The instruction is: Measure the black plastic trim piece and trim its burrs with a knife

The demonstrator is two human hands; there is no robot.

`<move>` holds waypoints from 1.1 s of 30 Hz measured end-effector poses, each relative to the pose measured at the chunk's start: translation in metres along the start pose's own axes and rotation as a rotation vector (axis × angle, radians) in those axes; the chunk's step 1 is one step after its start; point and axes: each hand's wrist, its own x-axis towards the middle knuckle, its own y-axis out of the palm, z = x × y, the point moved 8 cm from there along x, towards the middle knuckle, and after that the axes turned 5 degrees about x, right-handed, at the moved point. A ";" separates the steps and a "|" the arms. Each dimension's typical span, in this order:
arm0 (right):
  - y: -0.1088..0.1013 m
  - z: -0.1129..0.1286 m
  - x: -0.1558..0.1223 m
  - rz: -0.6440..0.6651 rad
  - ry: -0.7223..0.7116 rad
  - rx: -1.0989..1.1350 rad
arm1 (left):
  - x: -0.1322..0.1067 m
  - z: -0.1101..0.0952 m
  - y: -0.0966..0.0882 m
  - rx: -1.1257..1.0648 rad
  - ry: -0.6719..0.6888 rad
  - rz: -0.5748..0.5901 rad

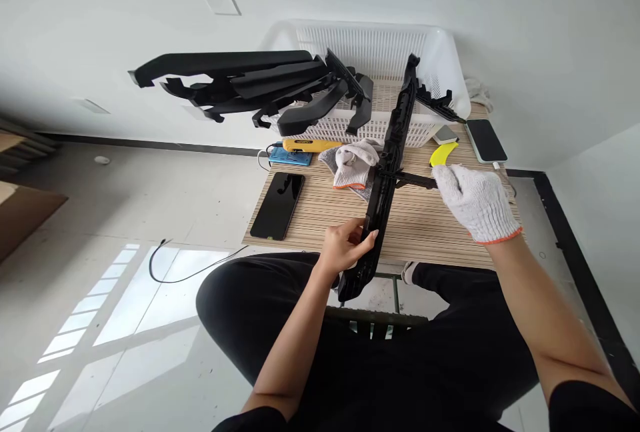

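A long black plastic trim piece [393, 152] slants from above my lap up over the table to the basket, its ribbed side toward me. My bare left hand [344, 245] grips it near its lower end, thumb on one side and fingers on the other. From its middle, a short black plastic strip [417, 181] sticks out to the right; whether the two are joined I cannot tell. My right hand [475, 202], in a white knit glove with an orange cuff edge, is closed at the strip's outer end. Its fingertips are partly hidden by the glove.
Behind stands a white plastic basket [445, 72] with several black trim pieces [250, 82] jutting out left. On the table [320, 219] lie a black phone [278, 207], a yellow tool [310, 145], white gloves [355, 162], a yellow curved piece [443, 153] and another phone [486, 141].
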 end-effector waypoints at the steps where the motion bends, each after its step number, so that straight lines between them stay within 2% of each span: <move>1: 0.000 -0.001 0.000 -0.003 0.011 -0.007 | 0.000 -0.001 -0.001 0.010 0.008 -0.004; 6: -0.003 0.007 0.004 0.003 -0.061 -0.049 | 0.001 0.001 -0.001 0.056 -0.030 0.000; 9: -0.002 0.004 0.006 -0.070 -0.027 -0.070 | 0.002 0.004 0.003 0.050 -0.067 0.027; 14: 0.020 -0.004 0.006 -0.229 0.036 -0.066 | 0.004 0.007 0.009 0.066 -0.126 0.083; 17: 0.033 -0.010 0.004 -0.273 0.071 -0.051 | 0.007 0.007 0.012 0.045 -0.145 0.139; 20: 0.037 -0.012 0.003 -0.286 0.067 -0.059 | 0.009 0.006 0.014 0.027 -0.150 0.186; 28: 0.038 -0.014 -0.003 -0.351 0.079 0.054 | 0.012 0.003 0.009 0.105 -0.165 0.147; 33: 0.047 -0.006 0.001 -0.292 0.035 0.178 | 0.010 0.005 0.009 0.108 -0.177 0.124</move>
